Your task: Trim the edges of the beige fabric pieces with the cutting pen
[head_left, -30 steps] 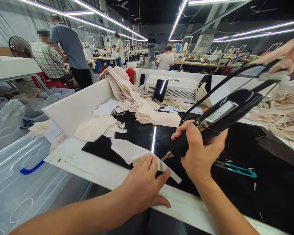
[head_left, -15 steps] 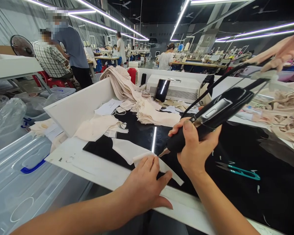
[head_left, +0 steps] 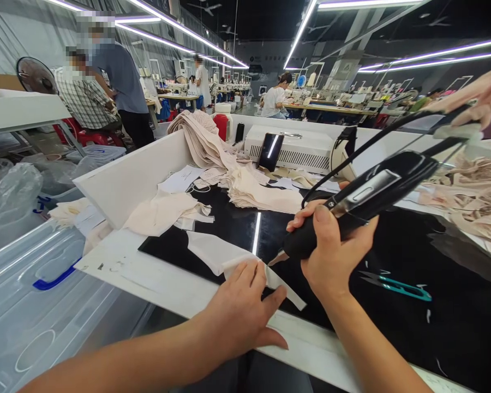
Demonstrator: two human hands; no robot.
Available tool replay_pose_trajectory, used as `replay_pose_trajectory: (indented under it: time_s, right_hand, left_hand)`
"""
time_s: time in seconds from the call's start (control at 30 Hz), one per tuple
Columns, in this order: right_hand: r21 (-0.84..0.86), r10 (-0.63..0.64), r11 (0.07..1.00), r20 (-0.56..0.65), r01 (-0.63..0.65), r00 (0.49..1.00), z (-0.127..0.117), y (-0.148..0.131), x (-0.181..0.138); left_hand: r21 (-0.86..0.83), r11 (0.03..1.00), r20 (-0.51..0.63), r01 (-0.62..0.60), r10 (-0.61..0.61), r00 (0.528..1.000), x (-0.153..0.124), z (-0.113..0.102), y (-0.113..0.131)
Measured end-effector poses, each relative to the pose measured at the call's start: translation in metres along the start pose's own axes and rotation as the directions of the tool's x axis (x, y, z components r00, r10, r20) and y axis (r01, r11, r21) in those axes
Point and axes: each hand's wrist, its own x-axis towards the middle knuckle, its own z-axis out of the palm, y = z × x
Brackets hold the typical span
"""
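Fabric piece point(head_left: 215, 251) lies on black board point(head_left: 413, 240) near front edge; left hand point(head_left: 245, 305), fingers loosely bent, thumb apart, touches it; right hand point(head_left: 333, 251) grips black corded tool point(head_left: 364, 191), tip just beside fabric.

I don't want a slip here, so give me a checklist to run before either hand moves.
1. Left hand on the white fabric piece: ok, fingertips rest on it.
2. Right hand gripping the black corded handheld tool: ok.
3. Metal tip well away from the left fingers: not ok, it looks close beside them.
4. Tool switched on: cannot tell.
5. Teal thread snips clear of both hands: ok, lying apart on the black work surface.
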Motion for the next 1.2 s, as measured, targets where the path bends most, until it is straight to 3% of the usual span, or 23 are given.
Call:
replay_pose_trajectory:
  time_s: [0.23, 0.4, 0.63, 0.83, 1.03, 1.1, 1.2]
  right_hand:
    - [-0.032, -0.011, 0.999, 0.006, 0.011, 1.0, -0.002, 0.004, -0.003]
    - [-0.028, -0.008, 1.0, 0.042, 0.009, 0.999, -0.008, 0.013, 0.001]
    - [-0.025, -0.002, 1.0, 0.008, 0.002, 1.0, -0.013, 0.012, 0.019]
    - [0.014, 0.024, 1.0, -0.043, -0.023, 0.999, -0.021, -0.017, 0.017]
    - [0.032, 0.065, 0.997, -0.024, -0.064, 0.998, -0.03, -0.04, -0.003]
    - [0.034, 0.058, 0.998, -0.003, -0.058, 0.998, -0.031, -0.043, -0.007]
    - [0.039, 0.038, 0.999, 0.001, -0.038, 0.999, -0.032, -0.04, -0.01]
  left_hand:
    - [-0.061, 0.998, -0.019, 0.011, -0.012, 1.0, -0.001, 0.002, -0.001]
    - [-0.178, 0.984, -0.027, 0.023, -0.028, 0.999, 0.006, -0.022, -0.022]
    - [-0.172, 0.983, 0.195, 0.058, -0.023, 0.98, 0.008, -0.037, -0.058]
    - [0.004, 0.991, 0.357, 0.132, -0.124, 0.926, 0.015, -0.051, -0.042]
    - [0.018, 0.966, 0.466, 0.258, -0.236, 0.853, 0.027, -0.069, -0.028]
    - [0.02, 0.965, 0.455, 0.261, -0.241, 0.857, 0.025, -0.068, -0.028]
    - [0.025, 0.975, 0.382, 0.221, -0.213, 0.899, 0.019, -0.063, -0.031]
